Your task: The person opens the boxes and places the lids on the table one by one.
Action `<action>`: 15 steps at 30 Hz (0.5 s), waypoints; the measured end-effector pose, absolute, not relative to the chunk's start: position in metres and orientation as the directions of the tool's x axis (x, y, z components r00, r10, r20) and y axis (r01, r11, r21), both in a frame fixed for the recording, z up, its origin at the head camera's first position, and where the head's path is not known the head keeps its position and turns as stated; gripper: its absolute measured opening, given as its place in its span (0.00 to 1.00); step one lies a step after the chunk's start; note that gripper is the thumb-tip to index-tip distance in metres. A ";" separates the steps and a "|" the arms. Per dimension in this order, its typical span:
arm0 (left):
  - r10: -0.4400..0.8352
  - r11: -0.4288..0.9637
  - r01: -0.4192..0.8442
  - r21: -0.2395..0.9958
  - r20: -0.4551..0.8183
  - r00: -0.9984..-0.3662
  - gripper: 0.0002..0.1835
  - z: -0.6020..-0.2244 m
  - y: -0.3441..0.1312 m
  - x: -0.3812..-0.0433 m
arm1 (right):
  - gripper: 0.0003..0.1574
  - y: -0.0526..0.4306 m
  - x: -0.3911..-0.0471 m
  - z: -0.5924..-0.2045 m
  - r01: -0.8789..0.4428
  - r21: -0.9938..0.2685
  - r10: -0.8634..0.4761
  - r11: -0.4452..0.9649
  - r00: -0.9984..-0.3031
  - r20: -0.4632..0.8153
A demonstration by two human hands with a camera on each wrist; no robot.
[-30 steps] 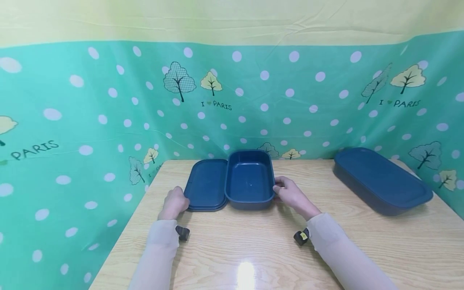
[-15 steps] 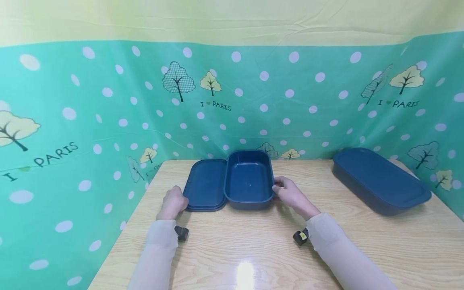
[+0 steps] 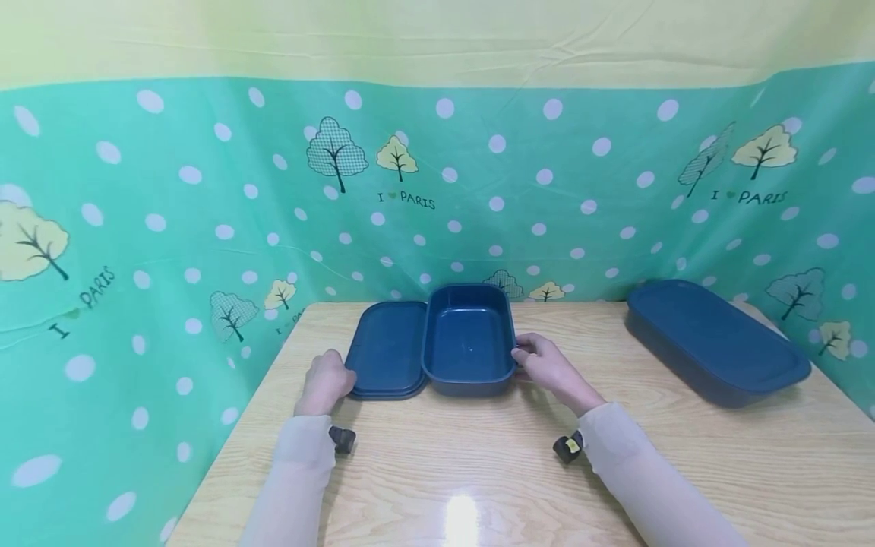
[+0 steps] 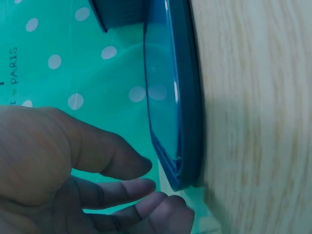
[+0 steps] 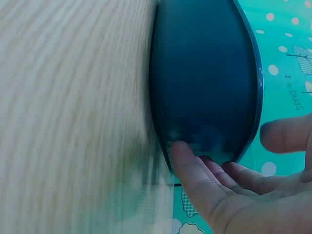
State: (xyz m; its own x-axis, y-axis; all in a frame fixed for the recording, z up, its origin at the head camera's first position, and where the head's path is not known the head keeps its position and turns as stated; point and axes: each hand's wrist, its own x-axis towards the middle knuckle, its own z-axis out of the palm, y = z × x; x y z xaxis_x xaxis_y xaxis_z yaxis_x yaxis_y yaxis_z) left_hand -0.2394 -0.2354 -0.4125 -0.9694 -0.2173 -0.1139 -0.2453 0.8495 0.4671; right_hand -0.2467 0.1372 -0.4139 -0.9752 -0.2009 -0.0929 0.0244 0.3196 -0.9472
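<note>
Little has shifted: beside the relaxed left hand (image 3: pixel 324 381), the flat blue plastic lid (image 3: pixel 386 346) remains off. The right hand (image 3: pixel 550 369), fingers extended, touches the rectangular blue plastic box (image 3: pixel 470 388).

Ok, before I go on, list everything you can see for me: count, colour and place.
Lid: 1, dark blue, flat on the table, left of the open box
Open box: 1, dark blue, centre of the table, nothing visible inside
Closed box: 1, dark blue, far right of the table, set at an angle
Table: 1, pale wood-grain, under all of these
Patterned cloth: sheet count unclear, green and pale yellow, behind and at both sides
Wrist devices: 2, black, one at each wrist
Sleeves: 2, whitish, one per arm
Left hand: 1, bare, at the lid's near-left corner
Right hand: 1, bare, at the open box's right wall
</note>
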 end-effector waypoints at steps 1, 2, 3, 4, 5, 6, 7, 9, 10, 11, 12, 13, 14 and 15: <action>-0.215 0.853 -0.242 0.463 -0.111 -0.970 0.15 -0.412 -0.235 -0.239 | 0.28 0.137 -0.246 -0.414 0.027 -0.947 -0.195 0.319 -0.976 -0.093; -0.215 0.856 -0.241 0.458 -0.109 -0.971 0.15 -0.411 -0.234 -0.239 | 0.28 0.137 -0.246 -0.413 0.022 -0.947 -0.193 0.322 -0.977 -0.088; -0.211 0.859 -0.236 0.453 -0.106 -0.972 0.15 -0.410 -0.234 -0.238 | 0.29 0.138 -0.246 -0.412 0.017 -0.947 -0.193 0.322 -0.978 -0.083; -0.208 0.862 -0.231 0.451 -0.103 -0.973 0.15 -0.409 -0.233 -0.238 | 0.29 0.138 -0.245 -0.412 0.009 -0.947 -0.196 0.320 -0.978 -0.076; -0.205 0.865 -0.227 0.448 -0.098 -0.974 0.15 -0.409 -0.233 -0.237 | 0.30 0.138 -0.245 -0.411 0.007 -0.949 -0.195 0.317 -0.978 -0.073; -0.202 0.866 -0.222 0.447 -0.092 -0.975 0.15 -0.408 -0.232 -0.236 | 0.30 0.138 -0.245 -0.411 0.004 -0.950 -0.198 0.312 -0.978 -0.069; -0.199 0.868 -0.217 0.446 -0.087 -0.976 0.16 -0.406 -0.230 -0.236 | 0.31 0.138 -0.244 -0.410 0.001 -0.949 -0.198 0.314 -0.978 -0.067; -0.190 0.873 -0.201 0.444 -0.069 -0.979 0.16 -0.403 -0.228 -0.236 | 0.31 0.139 -0.244 -0.409 -0.001 -0.949 -0.200 0.314 -0.978 -0.065; -0.186 0.876 -0.191 0.442 -0.056 -0.981 0.16 -0.402 -0.227 -0.236 | 0.31 0.139 -0.245 -0.408 -0.005 -0.948 -0.201 0.318 -0.978 -0.062; -0.181 0.880 -0.182 0.440 -0.045 -0.982 0.16 -0.401 -0.225 -0.236 | 0.31 0.140 -0.245 -0.408 -0.005 -0.946 -0.198 0.325 -0.978 -0.063; -0.175 0.881 -0.173 0.441 -0.037 -0.984 0.17 -0.400 -0.224 -0.235 | 0.31 0.140 -0.245 -0.407 -0.005 -0.944 -0.195 0.331 -0.979 -0.063; -0.167 0.884 -0.163 0.437 -0.030 -0.986 0.18 -0.399 -0.222 -0.235 | 0.31 0.141 -0.245 -0.406 -0.008 -0.941 -0.193 0.338 -0.979 -0.062; -0.159 0.888 -0.152 0.434 -0.021 -0.987 0.19 -0.398 -0.220 -0.235 | 0.31 0.142 -0.245 -0.405 -0.009 -0.940 -0.195 0.340 -0.979 -0.061; -0.150 0.892 -0.142 0.429 -0.013 -0.989 0.21 -0.397 -0.218 -0.234 | 0.31 0.143 -0.246 -0.403 -0.014 -0.939 -0.197 0.343 -0.979 -0.057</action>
